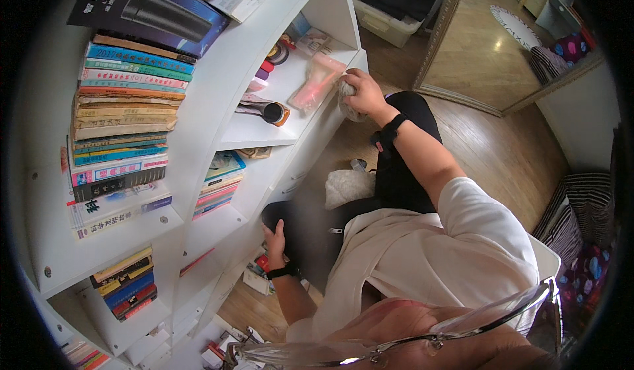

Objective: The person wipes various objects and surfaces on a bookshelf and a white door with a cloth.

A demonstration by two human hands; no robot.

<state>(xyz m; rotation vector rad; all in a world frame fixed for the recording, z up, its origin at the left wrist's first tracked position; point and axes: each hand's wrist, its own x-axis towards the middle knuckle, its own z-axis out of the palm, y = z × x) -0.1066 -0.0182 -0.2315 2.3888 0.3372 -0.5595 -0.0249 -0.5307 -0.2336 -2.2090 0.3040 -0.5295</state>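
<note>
My right hand [365,94] grips a crumpled greyish-white cloth [348,103] at the front edge of a white shelf unit [277,132]. Just beyond it on the shelf lies a clear plastic bag [318,82] with something pink inside. My left hand [275,243] rests on my bent left knee [277,214], close to the shelving, and no object shows in it. Part of that hand's fingers is hidden against the dark trouser leg. A fluffy white item [349,189] lies between my legs; I cannot tell what it is.
Rows of books [131,97] fill the upper shelf, beside a cup box [158,15]. A round dark-topped container [275,114] stands on the shelf near the bag. Past my right hand are a storage bin [381,25] and a framed mirror [460,48]. Striped cushions [569,211] lie behind me.
</note>
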